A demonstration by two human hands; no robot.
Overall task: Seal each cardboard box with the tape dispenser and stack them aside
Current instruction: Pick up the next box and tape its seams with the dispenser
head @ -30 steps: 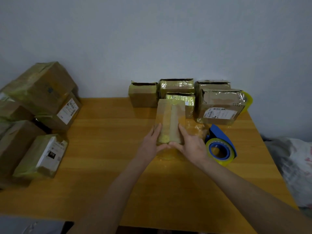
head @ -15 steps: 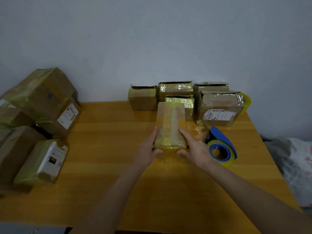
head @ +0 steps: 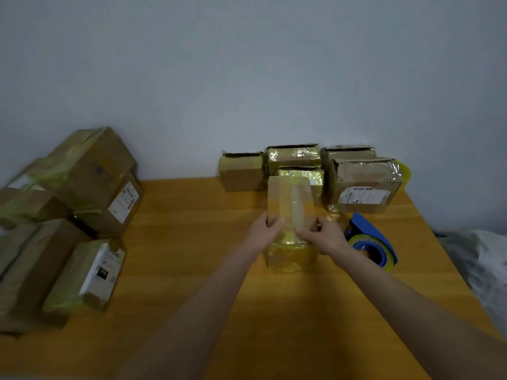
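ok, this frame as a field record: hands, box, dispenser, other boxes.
left hand: grips left edge of the tall brown cardboard box
right hand: holds the same box's right side
box state: on the orange-brown wooden table, tape strip along its middle
blue tape dispenser with yellowish roll: on table right of the box, untouched
taped cardboard box pile: left end of table
back row of cardboard boxes: far table edge, behind held box

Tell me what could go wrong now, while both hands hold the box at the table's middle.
The tape dispenser lies close beside the right hand; the forearm might knock it toward the table edge. The boxes piled at the left sit tilted and uneven; adding the held box might topple them.
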